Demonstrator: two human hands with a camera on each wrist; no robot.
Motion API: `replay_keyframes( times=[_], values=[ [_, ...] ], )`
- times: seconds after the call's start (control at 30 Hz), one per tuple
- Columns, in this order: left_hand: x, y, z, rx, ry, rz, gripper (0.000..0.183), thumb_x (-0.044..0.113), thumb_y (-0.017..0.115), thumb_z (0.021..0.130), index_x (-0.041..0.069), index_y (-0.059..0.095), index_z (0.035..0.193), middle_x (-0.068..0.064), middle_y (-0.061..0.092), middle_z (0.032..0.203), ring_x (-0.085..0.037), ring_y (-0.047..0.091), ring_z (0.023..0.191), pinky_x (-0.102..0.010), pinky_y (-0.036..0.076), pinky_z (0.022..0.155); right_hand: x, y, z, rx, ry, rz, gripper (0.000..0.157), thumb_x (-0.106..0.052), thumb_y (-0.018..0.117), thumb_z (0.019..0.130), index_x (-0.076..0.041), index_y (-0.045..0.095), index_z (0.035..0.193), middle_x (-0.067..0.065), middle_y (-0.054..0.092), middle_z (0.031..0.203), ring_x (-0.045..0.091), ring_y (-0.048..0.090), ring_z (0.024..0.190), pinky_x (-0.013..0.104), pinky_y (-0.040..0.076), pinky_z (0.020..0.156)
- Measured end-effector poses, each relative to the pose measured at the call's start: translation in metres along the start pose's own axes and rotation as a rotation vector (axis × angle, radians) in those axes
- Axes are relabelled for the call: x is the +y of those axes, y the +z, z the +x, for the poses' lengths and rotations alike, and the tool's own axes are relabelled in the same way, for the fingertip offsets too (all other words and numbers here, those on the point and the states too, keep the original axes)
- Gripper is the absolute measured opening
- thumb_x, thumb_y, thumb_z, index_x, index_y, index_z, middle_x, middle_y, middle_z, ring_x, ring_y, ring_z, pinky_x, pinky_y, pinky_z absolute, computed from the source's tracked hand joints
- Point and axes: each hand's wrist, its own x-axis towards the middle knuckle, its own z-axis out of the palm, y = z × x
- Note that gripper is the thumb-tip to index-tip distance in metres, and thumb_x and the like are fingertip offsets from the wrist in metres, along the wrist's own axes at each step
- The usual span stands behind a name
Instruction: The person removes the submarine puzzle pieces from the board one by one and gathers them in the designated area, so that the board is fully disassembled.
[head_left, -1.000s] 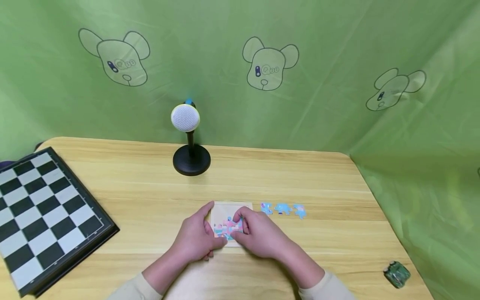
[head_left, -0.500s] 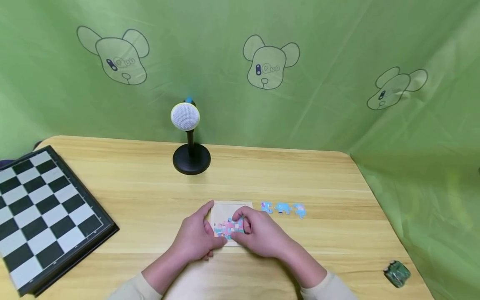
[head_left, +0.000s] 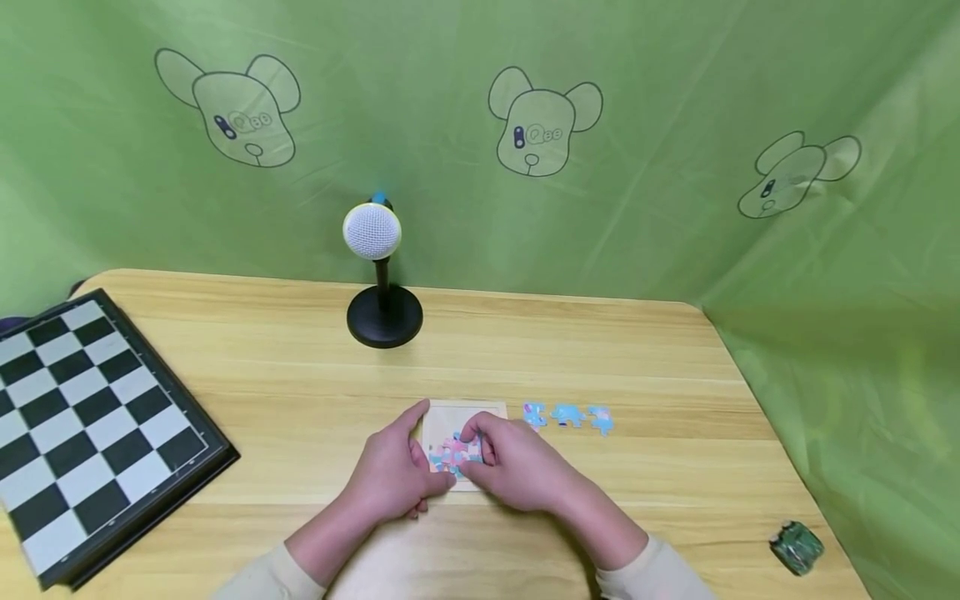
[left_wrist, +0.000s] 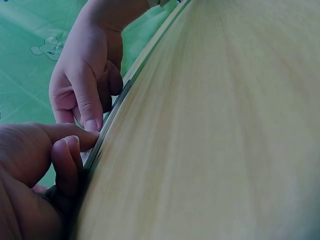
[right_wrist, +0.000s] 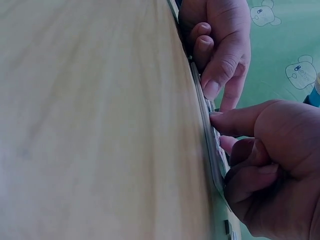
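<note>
A small square puzzle tray (head_left: 442, 417) lies on the table in the head view, its lower part filled with joined pink and blue jigsaw pieces (head_left: 452, 453). My left hand (head_left: 393, 467) holds the tray's left side, index finger along the edge and thumb on the lower rim. From the right, my right hand (head_left: 521, 467) reaches over the tray, with a jigsaw piece (head_left: 475, 450) between thumb and index finger; its palm side is hidden. Both wrist views show the left thumb (left_wrist: 86, 107) and right thumb (right_wrist: 235, 119) close together at the tray's near edge.
Three loose blue jigsaw pieces (head_left: 567, 415) lie in a row right of the tray. A black-and-white chessboard (head_left: 97, 417) occupies the left side. Behind stands a microphone (head_left: 372, 232) on a round black base (head_left: 385, 318). A small green object (head_left: 797, 547) lies near the right edge.
My right thumb and index finger have shifted slightly left over the joined pieces. The left hand keeps its place on the tray, and the loose pieces have not moved.
</note>
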Motion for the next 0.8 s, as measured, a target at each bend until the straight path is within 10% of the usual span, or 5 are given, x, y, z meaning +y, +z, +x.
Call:
replay_keyframes(
  times=[0.8],
  values=[
    [0.004,-0.001,-0.001,0.005,-0.031,-0.026,0.103,0.006,0.088,0.069,0.004,0.031,0.155,-0.007,0.054,0.067,-0.015,0.053,0.042,-0.029,0.047,0.039,0.034,-0.046,-0.043,0.147,0.005,0.146,0.025,-0.025,0.078,0.090,-0.018,0.063,0.109,-0.009,0.038,0.063,0.004,0.034,0.056,0.027,0.045,0.063]
  ],
)
